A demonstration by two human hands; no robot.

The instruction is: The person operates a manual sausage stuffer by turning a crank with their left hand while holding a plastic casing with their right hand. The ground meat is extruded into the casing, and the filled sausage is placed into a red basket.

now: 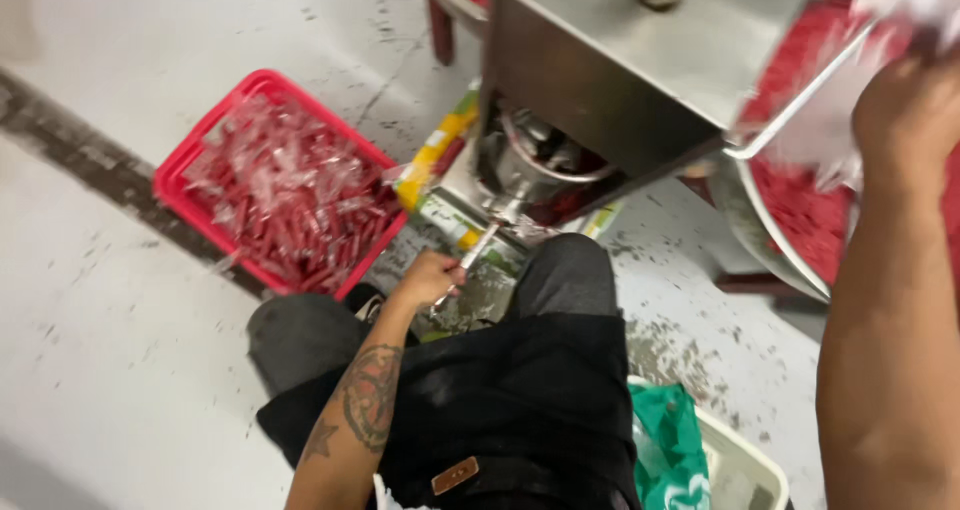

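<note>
Head view, looking down past black-trousered knees. Left hand (428,278) closed, fingers gripping the thin metal lever (476,250) under the steel machine (610,70). Right hand (905,105) raised at the machine's right edge, over the big steel bowl (760,230) of red mince (fingers blurred, grip impossible to tell). Red crate (180,170) of clear-wrapped red sticks on the floor, left. White bin (745,465) with green bag (672,440) lower right.

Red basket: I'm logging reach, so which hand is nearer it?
Left. The left hand is just right of the red basket; the right hand is far across the machine.
</note>
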